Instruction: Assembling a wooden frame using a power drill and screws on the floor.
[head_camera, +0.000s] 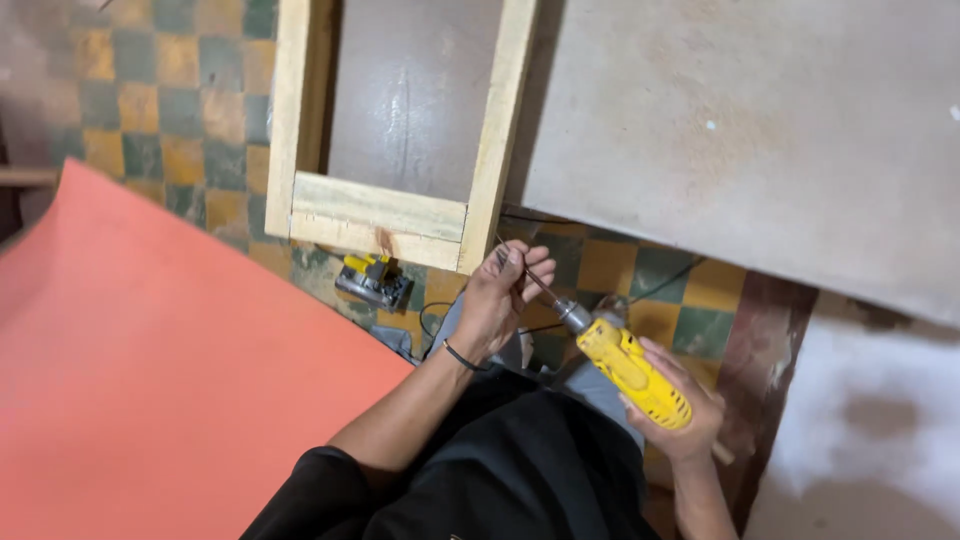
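My right hand (682, 418) grips the body of a yellow power drill (632, 370), which points up and to the left. A thin drill bit (527, 273) sticks out of its metal chuck (573, 315). My left hand (503, 292) pinches the bit with its fingertips, close to the corner of a pale wooden frame (378, 212). A dark band circles my left wrist.
A large orange sheet (150, 360) fills the lower left. A grey board (760, 140) covers the upper right. A small yellow and black tool (372, 280) lies on the green and yellow checkered floor (170, 90), with cables nearby.
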